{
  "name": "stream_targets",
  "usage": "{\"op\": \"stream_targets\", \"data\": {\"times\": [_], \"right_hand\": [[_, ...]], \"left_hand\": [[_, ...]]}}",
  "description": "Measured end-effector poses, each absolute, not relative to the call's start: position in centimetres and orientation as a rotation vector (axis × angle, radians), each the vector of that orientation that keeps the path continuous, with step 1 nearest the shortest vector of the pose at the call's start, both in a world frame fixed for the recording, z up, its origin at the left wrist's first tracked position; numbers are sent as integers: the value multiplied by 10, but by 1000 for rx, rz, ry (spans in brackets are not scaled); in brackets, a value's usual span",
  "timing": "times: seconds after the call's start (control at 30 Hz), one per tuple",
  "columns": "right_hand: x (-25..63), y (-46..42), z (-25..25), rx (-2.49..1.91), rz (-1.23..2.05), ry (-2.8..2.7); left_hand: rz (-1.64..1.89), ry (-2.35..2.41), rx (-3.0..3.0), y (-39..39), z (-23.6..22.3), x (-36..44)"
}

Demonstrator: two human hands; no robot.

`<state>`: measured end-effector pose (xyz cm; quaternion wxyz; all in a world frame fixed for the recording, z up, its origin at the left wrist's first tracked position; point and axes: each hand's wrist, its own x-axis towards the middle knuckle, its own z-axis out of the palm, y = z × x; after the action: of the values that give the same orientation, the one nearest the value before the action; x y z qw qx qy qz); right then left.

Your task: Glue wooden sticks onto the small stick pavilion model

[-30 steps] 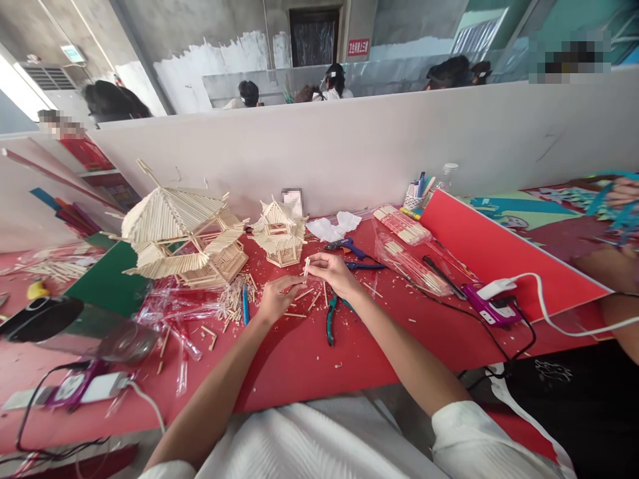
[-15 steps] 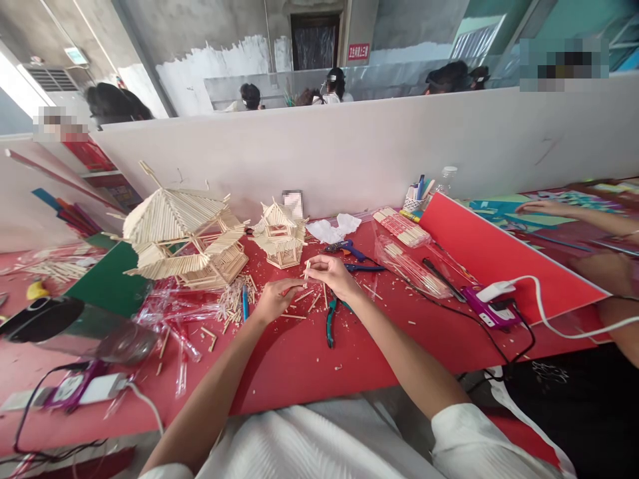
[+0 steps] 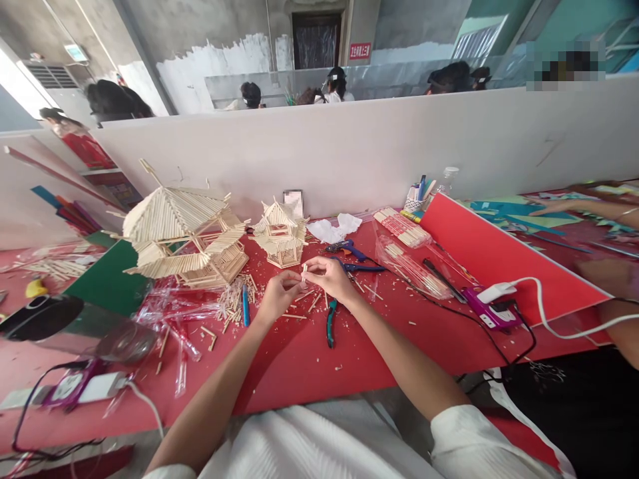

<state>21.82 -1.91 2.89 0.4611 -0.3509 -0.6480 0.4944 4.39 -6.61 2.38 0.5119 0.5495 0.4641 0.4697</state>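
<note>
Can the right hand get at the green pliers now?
Likely yes. The pliers lie close by on the table, one handle uncovered; the right hand may need to release its small stick first.

Left forearm [image 3: 214, 389]: bare, reached forward, slanted inward from lower left.
Left wrist [image 3: 262, 320]: kept roughly in line with forearm.
Left hand [image 3: 280, 293]: turned inward, fingers bent toward thumb; fingertip contact can't be made out.
Right forearm [image 3: 399, 356]: bare, reached forward, slanted inward from lower right.
Right wrist [image 3: 355, 297]: bent slightly.
Right hand [image 3: 332, 278]: turned inward, fingers curled, thumb and forefinger set in a pinch.
Both hands: brought together, fingertips placed just beside each other.
</note>
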Motion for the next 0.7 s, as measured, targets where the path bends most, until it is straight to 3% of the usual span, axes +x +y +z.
{"op": "stream_targets", "data": {"times": [0.7], "right_hand": [[215,-19,24,-864,1201,-1627]], "left_hand": [[1059,1135,1197,-59,14,36]]}}
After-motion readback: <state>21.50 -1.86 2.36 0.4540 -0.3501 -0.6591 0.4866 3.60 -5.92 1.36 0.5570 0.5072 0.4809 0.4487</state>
